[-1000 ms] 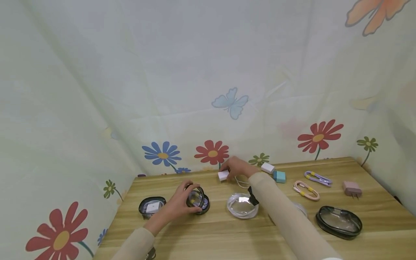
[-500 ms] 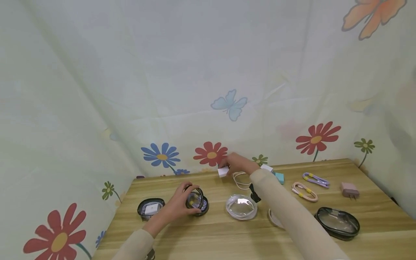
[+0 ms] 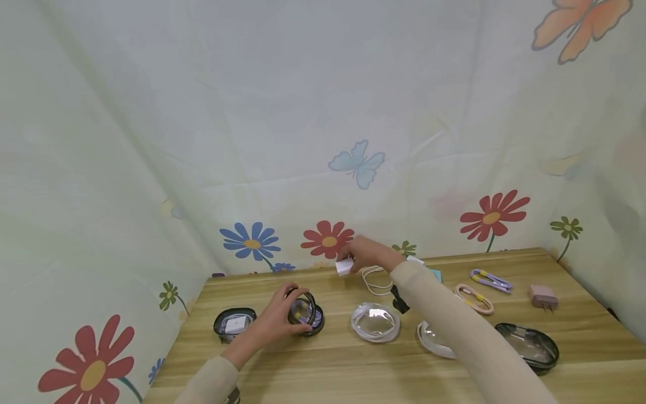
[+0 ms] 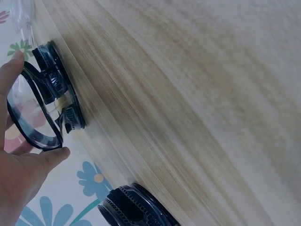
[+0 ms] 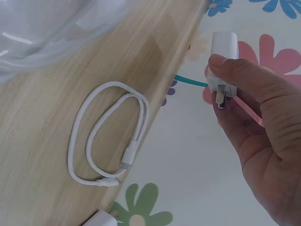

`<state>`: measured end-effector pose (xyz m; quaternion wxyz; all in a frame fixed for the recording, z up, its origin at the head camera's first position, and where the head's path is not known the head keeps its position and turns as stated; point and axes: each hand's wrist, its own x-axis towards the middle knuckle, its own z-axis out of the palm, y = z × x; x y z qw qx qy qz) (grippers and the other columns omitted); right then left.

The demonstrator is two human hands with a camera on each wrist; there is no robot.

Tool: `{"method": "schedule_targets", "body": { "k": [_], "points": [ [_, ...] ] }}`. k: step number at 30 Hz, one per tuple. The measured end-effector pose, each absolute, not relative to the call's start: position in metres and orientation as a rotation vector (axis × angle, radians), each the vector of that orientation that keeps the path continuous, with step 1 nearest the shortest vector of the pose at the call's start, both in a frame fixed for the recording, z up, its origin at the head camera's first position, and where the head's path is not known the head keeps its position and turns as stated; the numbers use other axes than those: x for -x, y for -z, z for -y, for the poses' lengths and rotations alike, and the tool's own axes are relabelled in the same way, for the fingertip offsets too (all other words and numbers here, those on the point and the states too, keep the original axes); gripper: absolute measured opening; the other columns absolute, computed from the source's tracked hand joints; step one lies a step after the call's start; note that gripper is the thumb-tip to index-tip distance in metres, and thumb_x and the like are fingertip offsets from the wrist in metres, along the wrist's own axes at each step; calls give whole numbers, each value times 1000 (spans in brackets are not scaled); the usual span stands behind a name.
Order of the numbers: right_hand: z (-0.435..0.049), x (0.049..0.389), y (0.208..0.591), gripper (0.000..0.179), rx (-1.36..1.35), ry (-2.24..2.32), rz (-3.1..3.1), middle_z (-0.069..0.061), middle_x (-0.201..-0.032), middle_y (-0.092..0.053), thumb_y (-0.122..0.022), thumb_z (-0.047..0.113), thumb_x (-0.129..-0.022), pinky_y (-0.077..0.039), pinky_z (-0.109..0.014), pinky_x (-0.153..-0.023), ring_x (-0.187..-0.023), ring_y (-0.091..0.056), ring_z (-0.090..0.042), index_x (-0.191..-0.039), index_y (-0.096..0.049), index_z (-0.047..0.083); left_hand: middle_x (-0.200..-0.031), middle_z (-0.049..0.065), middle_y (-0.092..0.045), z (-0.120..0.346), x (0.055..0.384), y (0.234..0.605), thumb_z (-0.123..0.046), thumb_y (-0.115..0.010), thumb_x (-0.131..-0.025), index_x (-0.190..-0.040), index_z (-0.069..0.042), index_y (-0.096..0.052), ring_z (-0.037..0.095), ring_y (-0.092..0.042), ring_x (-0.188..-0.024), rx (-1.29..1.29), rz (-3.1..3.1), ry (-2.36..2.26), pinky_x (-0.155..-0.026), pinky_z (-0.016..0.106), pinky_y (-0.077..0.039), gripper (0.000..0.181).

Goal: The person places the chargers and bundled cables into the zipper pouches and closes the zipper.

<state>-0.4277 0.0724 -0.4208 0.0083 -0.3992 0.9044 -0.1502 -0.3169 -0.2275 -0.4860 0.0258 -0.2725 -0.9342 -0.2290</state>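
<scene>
My left hand (image 3: 276,315) holds the raised clear lid of a small black-rimmed zip case (image 4: 56,84) between thumb and fingers. The case stands open on the table, with a purple cable (image 3: 318,318) inside. In the right wrist view my right hand (image 5: 263,117) pinches a white charger plug (image 5: 225,44), its metal prongs pointing toward the palm side. That hand is raised over the table's back edge. A looped white cable (image 5: 77,136) lies on the table just below it.
Left of my left hand sits another black-rimmed case (image 3: 220,325) containing a white charger. Two clear white-rimmed cases (image 3: 375,336) lie mid-table. On the right are a black case (image 3: 550,359), a pink cable (image 3: 487,307), a purple cable (image 3: 490,279) and a pink charger (image 3: 543,295).
My right hand has lifted the white charger plug up from the back of the table, away from the white cable. The left hand keeps holding the lid in place.
</scene>
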Motion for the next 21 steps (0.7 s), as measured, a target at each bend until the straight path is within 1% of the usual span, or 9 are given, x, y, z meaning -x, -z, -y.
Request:
{"method": "schedule_targets", "body": {
  "k": [5, 10, 16, 21],
  "points": [
    [-66, 422, 414, 35, 1228, 434, -2814, -1, -102, -76, -88, 9, -79, -54, -29, -82, -89, -66, -17, -112, -78, 10, -152, 17, -37, 227, 318, 486, -43, -87, -80, -147, -24, -50, 36, -39, -138, 845, 2891, 699, -105, 57, -44, 79],
    [-58, 412, 407, 34, 1292, 393, -2808, -2, -99, -76, -88, 6, -77, -53, -30, -80, -84, -63, -17, -109, -78, 8, -152, 19, -36, 228, 318, 486, -43, -86, -80, -147, -24, -50, 37, -38, -138, 861, 2894, 691, -105, 58, -44, 79],
    [-52, 405, 407, 34, 1361, 337, -2790, -6, -101, -76, -87, 4, -76, -53, -30, -81, -92, -69, -24, -109, -78, 8, -152, 18, -36, 229, 317, 486, -44, -86, -81, -146, -27, -51, 37, -38, -137, 876, 2892, 683, -104, 58, -44, 75],
    [-50, 402, 409, 36, 1397, 296, -2788, -6, -101, -76, -89, 5, -74, -54, -31, -84, -93, -69, -20, -108, -78, 8, -151, 17, -36, 231, 317, 486, -42, -86, -81, -146, -31, -52, 37, -39, -137, 888, 2879, 687, -103, 58, -44, 74]
  ]
}}
